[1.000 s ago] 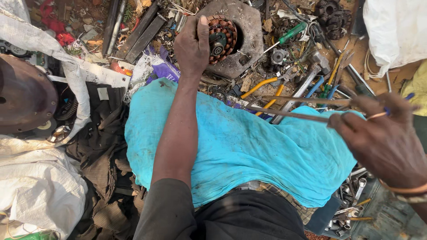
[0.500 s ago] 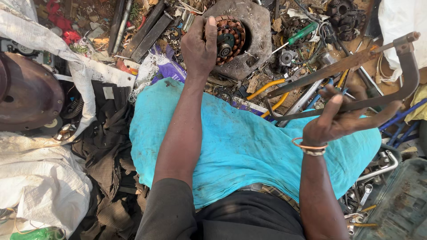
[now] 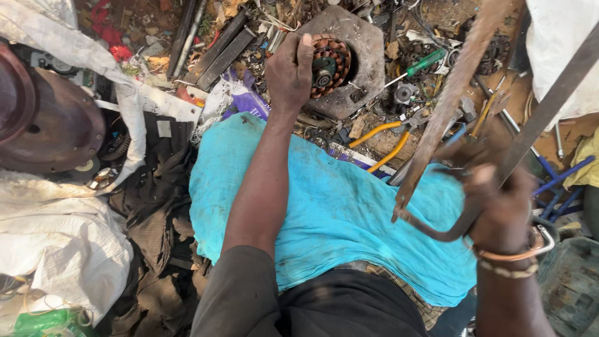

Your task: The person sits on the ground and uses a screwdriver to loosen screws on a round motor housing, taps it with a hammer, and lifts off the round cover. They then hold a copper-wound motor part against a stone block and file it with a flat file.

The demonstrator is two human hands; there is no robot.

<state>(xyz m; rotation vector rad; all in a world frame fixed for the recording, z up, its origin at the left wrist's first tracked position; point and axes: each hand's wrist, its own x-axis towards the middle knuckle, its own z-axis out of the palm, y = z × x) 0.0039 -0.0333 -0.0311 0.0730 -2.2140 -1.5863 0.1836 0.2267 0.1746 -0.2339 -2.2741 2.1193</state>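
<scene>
A turquoise cloth (image 3: 349, 212) drapes the person's lap amid scrap. The right hand (image 3: 499, 206) grips a rusty hacksaw frame (image 3: 449, 93) — rigid, likely heavy, best held at its bend. The left hand (image 3: 290, 72) clasps a copper-wound stator (image 3: 327, 59) seated in a grey hexagonal housing (image 3: 355, 37).

Copper-wound stator (image 3: 329, 65) sits in the grey hexagonal housing (image 3: 362, 47), coils rust-brown, hub dark. Rusty hacksaw frame (image 3: 458, 93) is raised and tilted, its handle curved.
</scene>
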